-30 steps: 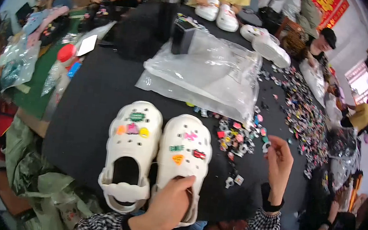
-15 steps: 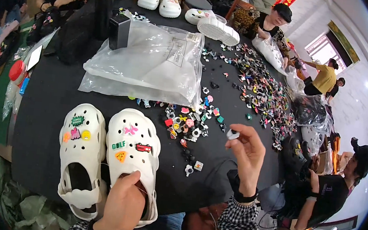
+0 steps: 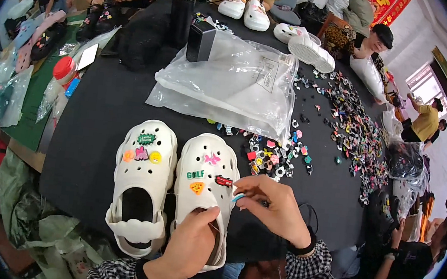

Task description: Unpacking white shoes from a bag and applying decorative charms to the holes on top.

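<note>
Head view: the right clog (image 3: 214, 201), white and set on the near part of the black table (image 3: 92, 142), is grasped by the left hand (image 3: 187, 250) at its foot opening; the thumb is laid over the rim, and the fingers inside cannot be made out. Between thumb and fingertips of the right hand (image 3: 273, 207), a small piece (image 3: 237, 197) with a light-blue edge is pinched. Half a second ago that hand was held up well to the right, apart from the footwear; now it is brought to the right edge of the same clog, just beside the red vehicle charm (image 3: 223, 181). Whether the clog is touched cannot be told. The work is thus judged to have been shifted from the loose charm pile (image 3: 276, 158) to the shoe itself, with the piece not yet seated. The left clog (image 3: 143, 177) is left unheld alongside.
</note>
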